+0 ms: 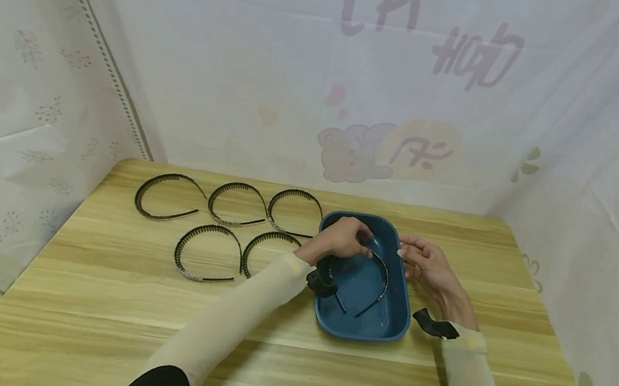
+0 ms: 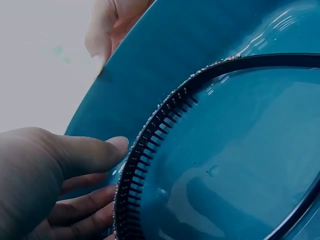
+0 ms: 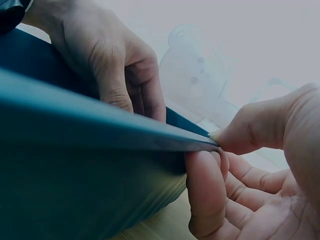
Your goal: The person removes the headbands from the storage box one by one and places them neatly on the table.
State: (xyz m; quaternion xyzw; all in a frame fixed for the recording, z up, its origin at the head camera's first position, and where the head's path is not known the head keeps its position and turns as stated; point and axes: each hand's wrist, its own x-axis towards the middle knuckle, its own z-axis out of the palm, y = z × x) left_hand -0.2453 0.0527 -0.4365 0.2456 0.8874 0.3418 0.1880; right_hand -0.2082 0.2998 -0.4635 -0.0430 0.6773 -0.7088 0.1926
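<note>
My left hand [image 1: 343, 238] reaches into the blue plastic basin [image 1: 360, 334] and holds a black toothed headband [image 1: 386, 281] by its curved top. In the left wrist view, the thumb tip meets the band's glittery outer edge, and the other fingers disappear behind the band [image 2: 150, 125]. The headband's two ends point toward the near side of the basin. On the basin's right side, my right hand [image 1: 431, 267] pinches the rim, thumb on top and index finger against the outer wall, as the right wrist view shows.
Several similar headbands lie on the wooden table [image 1: 103, 297] left of the basin: a back row with one headband [image 1: 166, 219] at its far left, and a front row with another headband [image 1: 202, 279]. My left forearm partly covers the front row. A printed curtain [image 1: 242, 83] hangs behind the table.
</note>
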